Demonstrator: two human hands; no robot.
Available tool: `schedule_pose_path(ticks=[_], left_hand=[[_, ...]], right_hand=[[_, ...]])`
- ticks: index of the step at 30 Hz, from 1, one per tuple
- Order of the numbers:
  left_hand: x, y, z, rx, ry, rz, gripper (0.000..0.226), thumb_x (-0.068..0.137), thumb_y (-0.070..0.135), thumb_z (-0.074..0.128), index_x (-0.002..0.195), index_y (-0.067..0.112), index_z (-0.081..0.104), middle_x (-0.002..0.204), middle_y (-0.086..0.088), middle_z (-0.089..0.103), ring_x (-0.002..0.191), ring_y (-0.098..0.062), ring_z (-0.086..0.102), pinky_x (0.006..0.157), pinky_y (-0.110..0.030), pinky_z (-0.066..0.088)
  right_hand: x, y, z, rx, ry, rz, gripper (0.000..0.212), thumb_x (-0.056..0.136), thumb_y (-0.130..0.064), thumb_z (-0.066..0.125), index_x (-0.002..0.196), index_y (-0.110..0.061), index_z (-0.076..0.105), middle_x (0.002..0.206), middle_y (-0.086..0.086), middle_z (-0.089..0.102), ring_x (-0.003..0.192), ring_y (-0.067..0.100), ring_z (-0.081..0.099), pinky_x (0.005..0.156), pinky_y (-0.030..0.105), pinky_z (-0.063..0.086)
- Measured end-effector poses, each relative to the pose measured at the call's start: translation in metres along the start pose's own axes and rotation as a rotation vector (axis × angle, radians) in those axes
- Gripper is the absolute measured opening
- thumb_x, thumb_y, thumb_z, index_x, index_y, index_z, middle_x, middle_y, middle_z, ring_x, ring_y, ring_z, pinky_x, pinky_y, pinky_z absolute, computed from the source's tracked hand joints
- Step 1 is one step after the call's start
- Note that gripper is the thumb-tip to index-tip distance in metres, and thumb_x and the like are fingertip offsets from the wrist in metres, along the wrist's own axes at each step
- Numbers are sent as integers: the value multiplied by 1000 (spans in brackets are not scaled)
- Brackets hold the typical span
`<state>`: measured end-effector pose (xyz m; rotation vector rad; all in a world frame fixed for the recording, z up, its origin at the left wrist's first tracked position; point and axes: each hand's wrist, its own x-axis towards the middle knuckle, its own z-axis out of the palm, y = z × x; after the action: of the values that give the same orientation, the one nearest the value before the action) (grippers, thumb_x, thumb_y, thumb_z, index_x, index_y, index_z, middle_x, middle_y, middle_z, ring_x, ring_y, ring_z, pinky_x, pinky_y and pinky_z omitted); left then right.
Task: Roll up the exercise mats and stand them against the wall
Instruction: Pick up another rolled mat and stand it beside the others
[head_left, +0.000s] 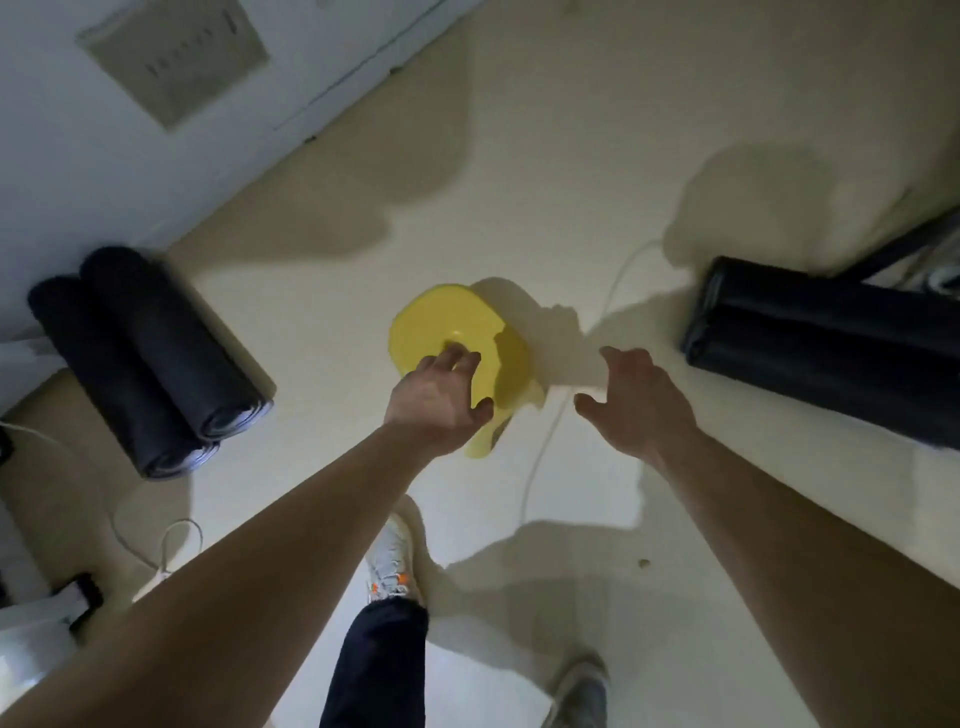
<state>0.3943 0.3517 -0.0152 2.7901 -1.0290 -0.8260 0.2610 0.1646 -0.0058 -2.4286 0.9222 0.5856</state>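
Two dark rolled mats (150, 358) stand side by side at the left, leaning against the pale wall (78, 156). Another dark mat (826, 343) lies on the floor at the right, rolled or folded. A yellow plastic stool (447, 325) stands on the floor between them. My left hand (436, 400) reaches onto the stool's top with fingers spread over its centre hole. My right hand (639, 405) hovers open to the right of the stool, holding nothing, a short way left of the right mat.
A white cable (550, 431) runs across the cream floor beside the stool. More white cable and a charger (166, 551) lie at the lower left near a dark object. My feet in pale sneakers (389, 561) stand below the stool. Dark equipment sits at the far right.
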Motion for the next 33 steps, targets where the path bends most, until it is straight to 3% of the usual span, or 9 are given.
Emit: schedule_pose_path(ticks=[4,8,16,25,28,33], left_hand=[[5,141,31,42,-73,130,67,100,48,52,157,24,29,163,3,30,146,-24,31,109,-40,40],[30,256,63,48,-84,265,66,99,46,54,157,22,32,163,0,32,147,-24,32,113,-38,35],[115,392,135,144,-151,394,65,99,48,52,156,22,34,162,0,35,144,-24,37,111,-43,41],[265,441,223,73,-206,128,68,96,48,59,152,19,34,146,-7,50,128,-34,50,99,-47,47],[312,451,256,33,-156,37,77,93,50,63,154,16,29,146,-14,46,128,-42,49,99,-52,46],[376,467,315,-133,19,-258,99,86,56,70,156,9,17,151,-20,33,133,-51,37,109,-58,36]], right_hand=[[-51,145,-22,71,35,150,70,101,-48,55,157,-15,28,154,13,35,136,34,45,106,46,46],[-76,261,-26,159,65,318,71,101,-49,55,158,-16,27,155,12,36,135,33,47,102,46,49],[-40,420,-14,275,59,549,71,100,-49,57,157,-17,30,152,12,40,131,34,51,97,46,51],[98,570,9,341,65,658,74,100,-46,57,159,-14,26,155,15,36,134,37,49,99,48,49],[138,629,27,381,100,713,76,100,-47,57,160,-13,24,158,16,31,136,40,46,101,50,47],[192,734,57,476,228,791,80,101,-45,57,161,-12,17,161,24,21,138,51,41,107,56,41]])
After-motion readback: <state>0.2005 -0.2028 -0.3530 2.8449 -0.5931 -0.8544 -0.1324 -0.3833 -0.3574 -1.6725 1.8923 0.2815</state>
